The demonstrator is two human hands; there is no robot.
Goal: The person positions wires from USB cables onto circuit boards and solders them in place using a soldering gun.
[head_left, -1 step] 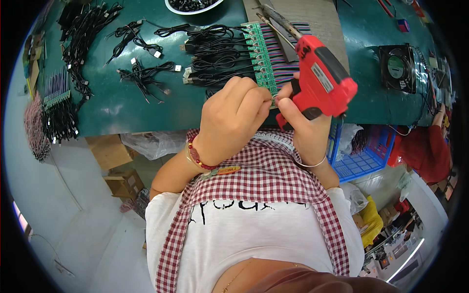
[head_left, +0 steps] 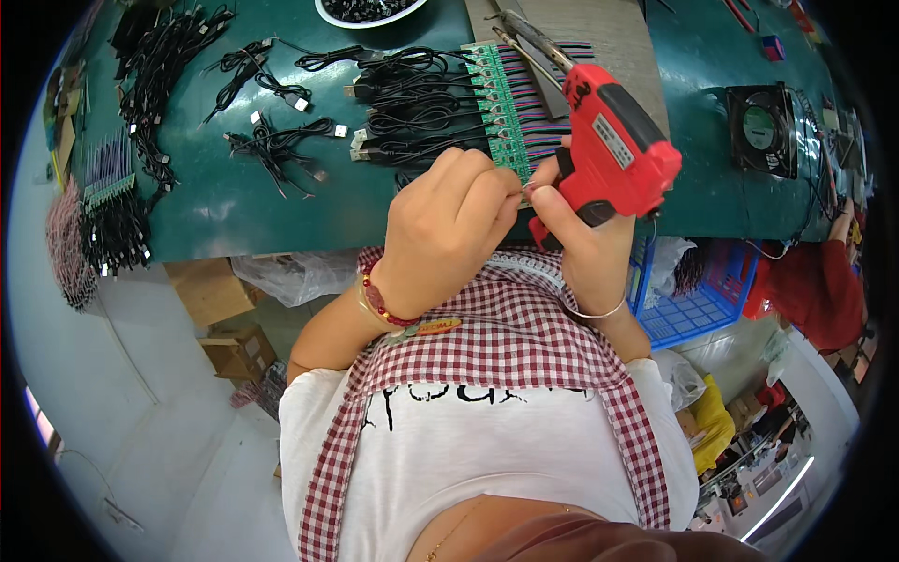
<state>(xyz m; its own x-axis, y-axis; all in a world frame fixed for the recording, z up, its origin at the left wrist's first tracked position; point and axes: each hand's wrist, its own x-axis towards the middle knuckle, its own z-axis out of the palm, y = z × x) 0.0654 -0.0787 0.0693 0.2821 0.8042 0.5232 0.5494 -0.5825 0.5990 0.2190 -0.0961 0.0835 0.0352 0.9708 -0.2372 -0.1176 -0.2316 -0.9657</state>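
My right hand [head_left: 592,242] is wrapped round a red and black soldering gun [head_left: 623,140], whose metal nozzle and feed tube point up and to the far left. Its thumb and index fingertip also meet close to my left fingertips. My left hand [head_left: 449,220] is closed in a pinch on a thin wire [head_left: 526,187] at the near end of a row of green circuit boards [head_left: 504,122]. Black USB cables [head_left: 421,103] run from the boards' left side, and thin coloured wires [head_left: 543,131] leave on the right. The fingertips partly hide the nearest board.
Loose black cables [head_left: 276,155] lie left of the boards; a larger cable heap [head_left: 164,70] is farther left. A white bowl [head_left: 323,7] of small black parts stands at the back. A black fan [head_left: 760,131] is at right, a blue crate [head_left: 688,323] below the table edge. Another person's red sleeve [head_left: 815,290] shows at far right.
The soldering gun has tilted very slightly, its body shifting a little to the left. Both hands stay almost in the same place.
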